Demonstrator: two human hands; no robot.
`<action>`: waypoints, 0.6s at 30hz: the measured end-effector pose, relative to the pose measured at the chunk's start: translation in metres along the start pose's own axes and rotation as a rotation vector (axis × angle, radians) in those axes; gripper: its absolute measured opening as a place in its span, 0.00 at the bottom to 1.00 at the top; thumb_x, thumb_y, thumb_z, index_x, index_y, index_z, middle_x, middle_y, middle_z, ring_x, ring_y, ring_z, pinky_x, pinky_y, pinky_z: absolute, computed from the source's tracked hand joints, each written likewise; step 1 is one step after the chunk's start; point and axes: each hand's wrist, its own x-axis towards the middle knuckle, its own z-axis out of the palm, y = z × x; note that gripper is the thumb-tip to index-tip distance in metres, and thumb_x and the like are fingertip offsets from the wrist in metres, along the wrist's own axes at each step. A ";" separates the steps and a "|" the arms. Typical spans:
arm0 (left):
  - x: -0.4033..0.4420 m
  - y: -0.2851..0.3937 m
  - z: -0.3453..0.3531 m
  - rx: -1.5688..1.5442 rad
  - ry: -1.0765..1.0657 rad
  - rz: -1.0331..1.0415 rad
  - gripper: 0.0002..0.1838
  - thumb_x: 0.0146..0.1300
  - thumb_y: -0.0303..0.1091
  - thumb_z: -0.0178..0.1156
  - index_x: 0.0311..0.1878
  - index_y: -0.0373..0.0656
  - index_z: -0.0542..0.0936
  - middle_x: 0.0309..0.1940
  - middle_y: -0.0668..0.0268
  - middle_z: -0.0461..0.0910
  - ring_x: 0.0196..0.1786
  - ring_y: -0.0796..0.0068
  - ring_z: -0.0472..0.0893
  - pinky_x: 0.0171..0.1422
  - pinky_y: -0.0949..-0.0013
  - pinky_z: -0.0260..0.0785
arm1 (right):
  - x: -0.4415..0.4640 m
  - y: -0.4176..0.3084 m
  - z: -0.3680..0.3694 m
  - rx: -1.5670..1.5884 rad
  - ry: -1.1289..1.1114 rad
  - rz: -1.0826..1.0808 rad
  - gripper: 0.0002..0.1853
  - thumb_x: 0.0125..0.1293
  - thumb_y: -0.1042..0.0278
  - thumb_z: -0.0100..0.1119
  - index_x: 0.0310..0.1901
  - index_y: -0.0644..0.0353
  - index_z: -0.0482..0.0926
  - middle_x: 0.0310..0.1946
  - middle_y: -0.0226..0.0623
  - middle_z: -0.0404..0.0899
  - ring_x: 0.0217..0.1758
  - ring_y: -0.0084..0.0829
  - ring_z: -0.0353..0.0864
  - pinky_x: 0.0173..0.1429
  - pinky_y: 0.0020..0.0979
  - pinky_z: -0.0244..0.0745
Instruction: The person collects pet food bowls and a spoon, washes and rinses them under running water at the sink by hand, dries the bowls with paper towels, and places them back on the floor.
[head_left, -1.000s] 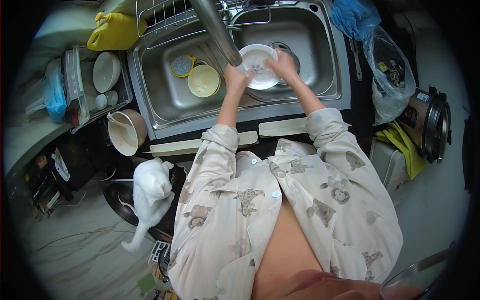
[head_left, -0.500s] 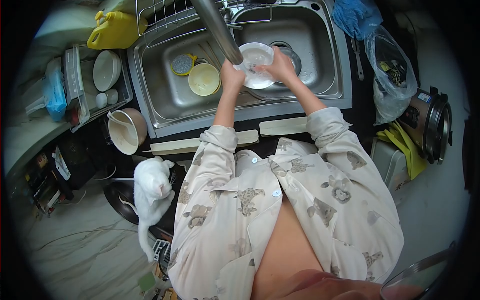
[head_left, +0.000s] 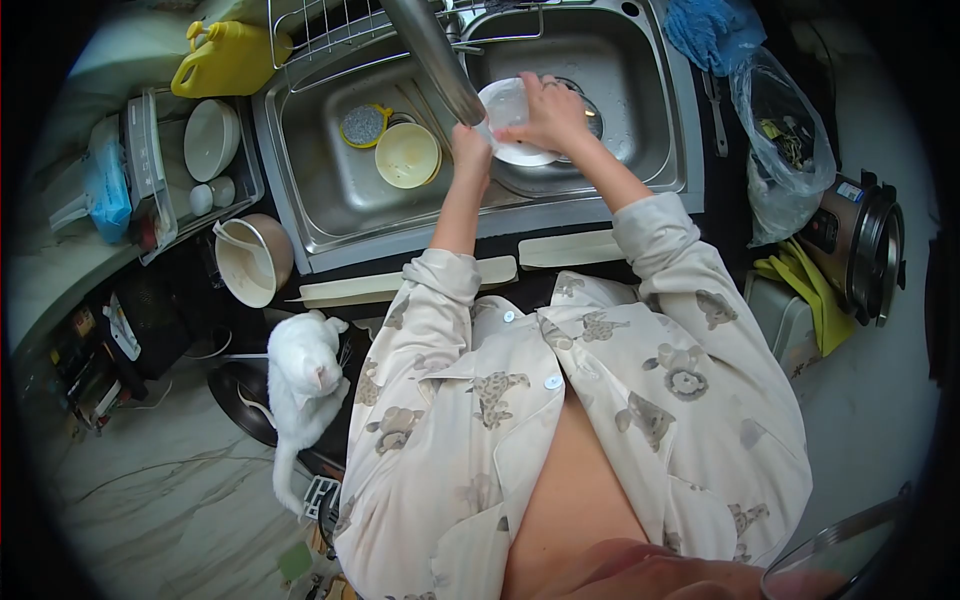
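Under the steel faucet (head_left: 432, 62), my left hand (head_left: 471, 148) grips the left edge of a white bowl (head_left: 508, 103). Water runs from the spout into it. My right hand (head_left: 553, 117) curves over the bowl's right rim, its thumb reaching inside and its fingers along the far edge. Both hands and the bowl are above the middle of the double sink, close to the divider. In the left basin sit a cream bowl (head_left: 407, 156), a round scrubber (head_left: 364, 126) with a yellow rim, and a pair of chopsticks (head_left: 424, 110).
A wire rack (head_left: 335, 35) spans the sink's back. Left are a yellow jug (head_left: 225, 60), a dish bin (head_left: 210, 143) and a pot (head_left: 253, 262). A white cat (head_left: 303, 370) sits below. Right are a plastic bag (head_left: 785, 150) and a rice cooker (head_left: 852, 245).
My right hand has moved up and over the bowl's right side, with its fingers more spread. The bowl has shifted slightly right. The cat's tail has swung to the right.
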 end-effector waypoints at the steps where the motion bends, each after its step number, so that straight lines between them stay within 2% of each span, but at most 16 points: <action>1: -0.012 0.012 0.004 -0.031 0.011 0.069 0.24 0.69 0.50 0.47 0.53 0.36 0.74 0.41 0.64 0.78 0.39 0.77 0.76 0.43 0.73 0.68 | 0.009 0.002 0.003 0.070 -0.038 0.048 0.44 0.41 0.41 0.69 0.57 0.57 0.65 0.46 0.47 0.76 0.46 0.47 0.78 0.48 0.42 0.74; 2: -0.017 0.019 0.007 -0.060 0.016 0.138 0.24 0.69 0.49 0.47 0.53 0.36 0.74 0.42 0.64 0.78 0.39 0.77 0.76 0.43 0.73 0.68 | 0.016 0.005 0.004 0.139 -0.073 0.103 0.45 0.40 0.40 0.69 0.57 0.57 0.65 0.45 0.47 0.76 0.46 0.47 0.78 0.49 0.42 0.73; 6: -0.007 0.022 -0.002 -0.074 0.078 0.143 0.23 0.69 0.48 0.48 0.52 0.36 0.75 0.42 0.64 0.78 0.41 0.76 0.76 0.44 0.72 0.68 | 0.023 0.007 0.002 0.149 -0.206 0.075 0.43 0.40 0.39 0.69 0.55 0.56 0.66 0.45 0.48 0.76 0.46 0.46 0.78 0.47 0.42 0.73; 8: -0.012 0.034 -0.006 -0.056 0.069 0.137 0.23 0.69 0.47 0.48 0.52 0.36 0.75 0.43 0.64 0.78 0.44 0.75 0.75 0.48 0.71 0.66 | 0.012 0.001 -0.001 -0.008 -0.040 -0.067 0.41 0.44 0.40 0.67 0.56 0.55 0.66 0.43 0.48 0.77 0.45 0.46 0.78 0.46 0.42 0.74; 9: -0.013 0.035 -0.006 -0.056 0.071 0.134 0.23 0.69 0.47 0.48 0.52 0.36 0.75 0.43 0.64 0.78 0.44 0.75 0.75 0.48 0.71 0.66 | 0.013 0.000 -0.003 -0.007 -0.043 -0.067 0.41 0.44 0.40 0.67 0.56 0.55 0.66 0.43 0.48 0.77 0.45 0.46 0.78 0.46 0.42 0.74; 11: -0.014 0.033 -0.005 -0.001 0.072 0.120 0.22 0.69 0.47 0.48 0.52 0.35 0.75 0.44 0.63 0.77 0.45 0.74 0.75 0.51 0.69 0.65 | 0.017 -0.001 -0.011 0.171 -0.252 0.044 0.49 0.40 0.40 0.69 0.62 0.54 0.60 0.46 0.51 0.75 0.48 0.49 0.77 0.49 0.42 0.73; 14: -0.015 0.030 -0.001 -0.062 0.129 0.078 0.22 0.69 0.46 0.49 0.51 0.35 0.75 0.43 0.63 0.78 0.44 0.74 0.74 0.51 0.69 0.65 | 0.019 0.003 0.008 0.235 -0.137 0.033 0.54 0.38 0.40 0.70 0.66 0.52 0.54 0.47 0.53 0.74 0.49 0.50 0.76 0.50 0.42 0.73; 18: -0.013 0.027 -0.007 -0.011 0.102 0.125 0.22 0.69 0.46 0.48 0.50 0.35 0.76 0.41 0.63 0.78 0.43 0.74 0.75 0.50 0.69 0.65 | 0.006 -0.003 0.003 0.057 -0.149 -0.014 0.46 0.44 0.41 0.67 0.63 0.53 0.59 0.47 0.50 0.75 0.49 0.48 0.77 0.50 0.43 0.73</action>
